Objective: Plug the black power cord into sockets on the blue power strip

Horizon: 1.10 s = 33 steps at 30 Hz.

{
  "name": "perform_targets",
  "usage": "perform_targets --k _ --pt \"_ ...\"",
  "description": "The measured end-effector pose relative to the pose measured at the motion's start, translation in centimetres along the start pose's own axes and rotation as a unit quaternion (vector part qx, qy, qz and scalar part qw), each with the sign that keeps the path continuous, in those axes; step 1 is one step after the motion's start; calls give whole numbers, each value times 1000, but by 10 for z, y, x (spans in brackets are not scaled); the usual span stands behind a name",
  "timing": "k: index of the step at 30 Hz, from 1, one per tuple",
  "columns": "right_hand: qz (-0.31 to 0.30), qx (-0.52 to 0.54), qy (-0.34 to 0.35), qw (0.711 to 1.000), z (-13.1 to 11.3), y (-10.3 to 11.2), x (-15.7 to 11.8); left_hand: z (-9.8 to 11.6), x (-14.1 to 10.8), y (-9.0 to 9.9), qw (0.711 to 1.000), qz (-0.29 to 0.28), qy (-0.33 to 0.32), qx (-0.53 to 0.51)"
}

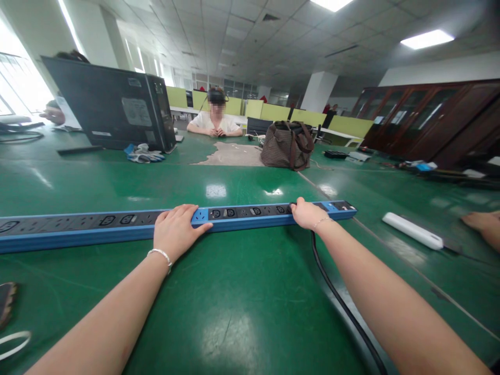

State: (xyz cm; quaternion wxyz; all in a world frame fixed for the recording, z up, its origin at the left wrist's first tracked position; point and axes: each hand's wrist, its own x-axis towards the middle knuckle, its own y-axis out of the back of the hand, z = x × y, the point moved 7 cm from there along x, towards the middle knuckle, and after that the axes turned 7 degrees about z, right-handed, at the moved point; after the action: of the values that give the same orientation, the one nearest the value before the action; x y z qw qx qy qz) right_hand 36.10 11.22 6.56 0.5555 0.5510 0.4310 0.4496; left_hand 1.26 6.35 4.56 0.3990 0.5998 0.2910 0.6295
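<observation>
A long blue power strip [242, 225] with black sockets lies across the green table. My left hand [174, 229] grips it left of its middle, thumb along the front edge and fingers over the top. Near the strip's right end, my right hand [307, 213] is closed around the plug of a black cable [330, 284], at one of the sockets. The plug is mostly hidden by my fingers, so how deep it sits I cannot tell. From under this hand the cable runs down to the table's near edge.
A white power strip [413, 230] lies at right, near another person's hand [484, 227]. Farther back stand a brown bag [287, 146], a black computer case [113, 109] and gloves [144, 153]. A person [215, 120] sits across the table. A phone [7, 303] lies at left.
</observation>
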Motion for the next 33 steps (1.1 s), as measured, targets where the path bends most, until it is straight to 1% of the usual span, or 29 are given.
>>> perform_targets --k 4,8,13,17,21,26,29,33 --pt "-19 1 -7 1000 0 -3 1 0 0 0 1000 5 -6 0" --pt "-1 7 -18 1000 1 -2 2 0 0 0 1000 12 -6 -7" --pt "18 39 -13 999 4 -6 -3 0 -1 0 1000 11 -5 -10" --pt "51 48 -33 997 7 -6 -8 0 0 1 1000 10 -2 -9" --pt "96 18 -18 995 4 -2 -10 0 0 0 1000 7 0 -13" --pt "66 -13 -8 998 5 -3 -6 0 -1 0 1000 2 2 -14" --pt "77 -30 -6 997 3 0 -7 0 -1 1 1000 3 3 -17" --pt "93 -23 -23 995 -1 3 -12 0 0 0 1000 0 6 -20"
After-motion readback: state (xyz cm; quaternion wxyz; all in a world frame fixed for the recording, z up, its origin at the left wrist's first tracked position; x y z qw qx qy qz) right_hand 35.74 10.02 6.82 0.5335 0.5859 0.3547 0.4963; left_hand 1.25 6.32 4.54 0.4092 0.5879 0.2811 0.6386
